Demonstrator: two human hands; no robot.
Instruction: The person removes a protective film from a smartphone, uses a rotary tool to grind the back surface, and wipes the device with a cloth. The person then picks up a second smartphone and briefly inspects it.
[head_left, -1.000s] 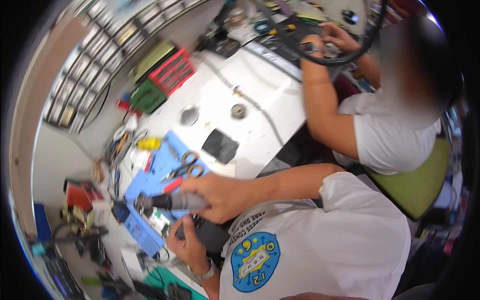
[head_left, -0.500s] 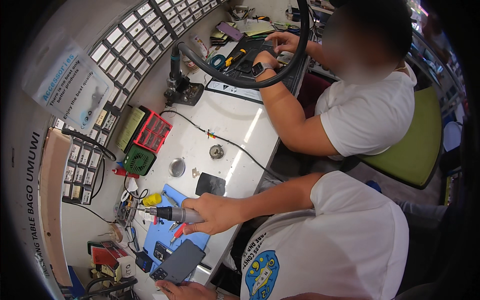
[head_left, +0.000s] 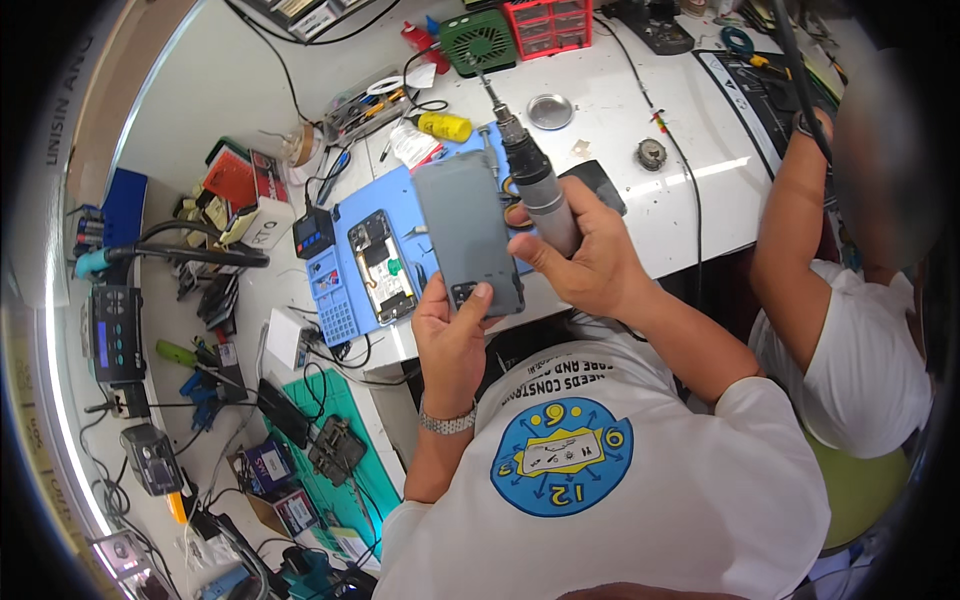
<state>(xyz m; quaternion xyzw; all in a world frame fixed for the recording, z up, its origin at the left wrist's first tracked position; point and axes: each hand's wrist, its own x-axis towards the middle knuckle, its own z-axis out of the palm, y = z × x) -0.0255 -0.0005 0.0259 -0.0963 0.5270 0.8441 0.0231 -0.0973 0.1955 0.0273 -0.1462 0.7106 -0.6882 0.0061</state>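
Observation:
My left hand (head_left: 450, 335) grips a dark grey phone back cover (head_left: 462, 215) by its lower end, thumb beside the camera cutouts. In my right hand (head_left: 595, 250) is a grey-and-black rotary tool (head_left: 540, 185), its thin metal bit pointing up and away over the bench. The tool's body passes just right of the cover; I cannot tell whether they touch. Below and left of the cover, an opened phone (head_left: 380, 265) with bare innards lies on the blue repair mat (head_left: 345, 215).
A yellow bottle (head_left: 443, 126), a round metal dish (head_left: 550, 111) and a green fan box (head_left: 478, 42) stand beyond the mat. A black cable (head_left: 690, 165) crosses the bench. To the right sits a co-worker (head_left: 840, 340); a soldering station (head_left: 118, 335) is at the left.
The view has swung left. My right hand with the rotary tool and my left hand with the back cover have come closer together, and the cover is now raised upright beside the tool.

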